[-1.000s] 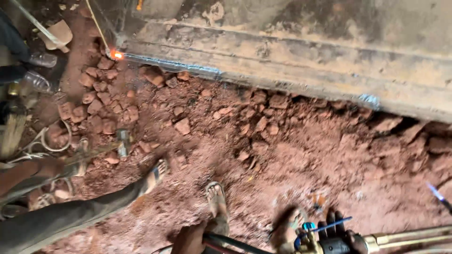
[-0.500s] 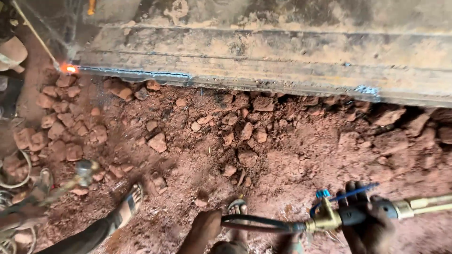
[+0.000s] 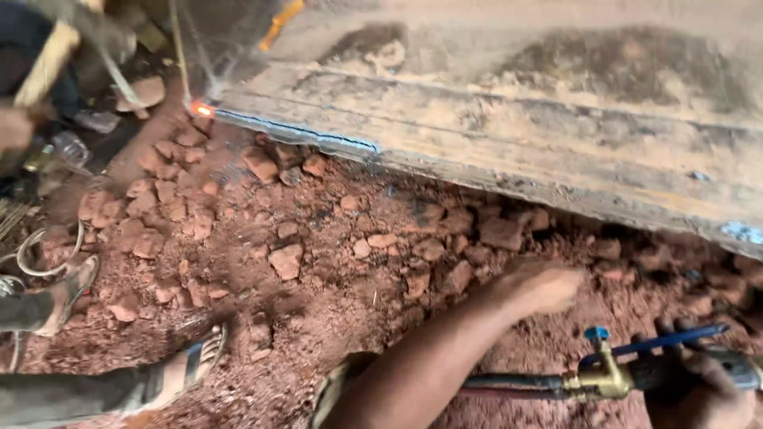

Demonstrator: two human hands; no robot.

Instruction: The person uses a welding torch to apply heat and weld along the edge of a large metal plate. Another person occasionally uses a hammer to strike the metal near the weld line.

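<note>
No container showed clearly among the red rubble [image 3: 286, 258]. The right hand [image 3: 699, 389] was wrapped around the handle of a gas torch [image 3: 612, 377], just behind its brass valve block, with the hose running back from it under the forearm. The left hand [image 3: 540, 286] reached out above the torch, its fingers curled loosely toward the stones and holding nothing. Both hands lay below the long steel plate [image 3: 509, 135]; a glowing spot [image 3: 200, 109] burned at the plate's far-left corner.
</note>
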